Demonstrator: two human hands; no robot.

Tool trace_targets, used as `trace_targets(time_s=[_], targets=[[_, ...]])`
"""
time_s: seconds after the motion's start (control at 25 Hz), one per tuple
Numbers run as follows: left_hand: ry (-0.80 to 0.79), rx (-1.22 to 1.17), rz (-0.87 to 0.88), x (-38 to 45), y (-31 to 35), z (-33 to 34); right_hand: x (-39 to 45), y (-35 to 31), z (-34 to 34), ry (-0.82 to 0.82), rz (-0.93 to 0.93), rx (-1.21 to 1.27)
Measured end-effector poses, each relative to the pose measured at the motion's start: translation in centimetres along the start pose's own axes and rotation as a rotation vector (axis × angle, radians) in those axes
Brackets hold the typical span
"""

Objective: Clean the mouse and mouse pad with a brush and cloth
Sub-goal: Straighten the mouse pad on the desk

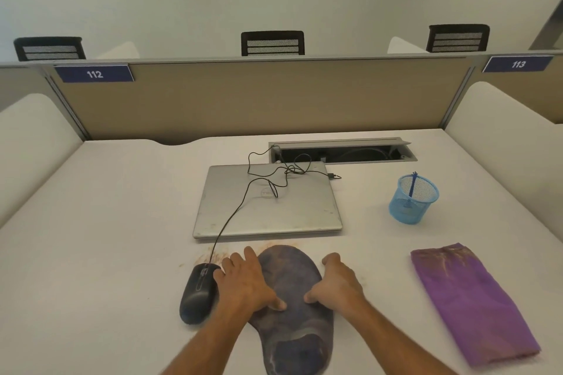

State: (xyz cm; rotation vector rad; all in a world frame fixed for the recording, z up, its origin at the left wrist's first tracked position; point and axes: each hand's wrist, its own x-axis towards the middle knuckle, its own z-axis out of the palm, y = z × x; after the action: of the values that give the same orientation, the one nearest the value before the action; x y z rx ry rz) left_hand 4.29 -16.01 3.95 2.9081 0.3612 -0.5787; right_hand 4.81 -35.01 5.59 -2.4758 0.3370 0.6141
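Observation:
A dusty dark blue mouse pad (289, 341) with a wrist rest lies at the desk's near edge. My left hand (246, 280) holds its left side, thumb on top and fingers spread over the edge. My right hand (338, 283) grips its right side, fingers curled round the rim. Just left of the pad, touching my left fingers, sits a black wired mouse (198, 295). A folded purple cloth (469, 301), stained with brownish dust, lies to the right. The blue brush (412, 184) stands in a blue mesh cup (411, 207) at the back right.
A closed silver laptop (268, 204) lies behind the pad, with the mouse cable (231, 216) looped across its lid. Behind it is an open cable tray (341, 152) in the white desk (106, 237). Brown dust marks the desk by the pad's far edge.

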Motion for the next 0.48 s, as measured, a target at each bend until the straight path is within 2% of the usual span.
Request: trace_targets(time_s=[0.16,0.28,0.48], targets=[[0.037,-0.045,0.053,-0.5,-0.3,0.1,0.1,0.3,-0.1,-0.034,-0.006,0.096],[0.039,-0.184,0.124,-0.7,-0.7,-0.2,0.4,1.6,-0.5,0.027,-0.034,0.256],[-0.023,-0.614,0.189,0.2,-0.3,-0.5,1.0,5.0,-3.2,0.040,0.058,0.553]])
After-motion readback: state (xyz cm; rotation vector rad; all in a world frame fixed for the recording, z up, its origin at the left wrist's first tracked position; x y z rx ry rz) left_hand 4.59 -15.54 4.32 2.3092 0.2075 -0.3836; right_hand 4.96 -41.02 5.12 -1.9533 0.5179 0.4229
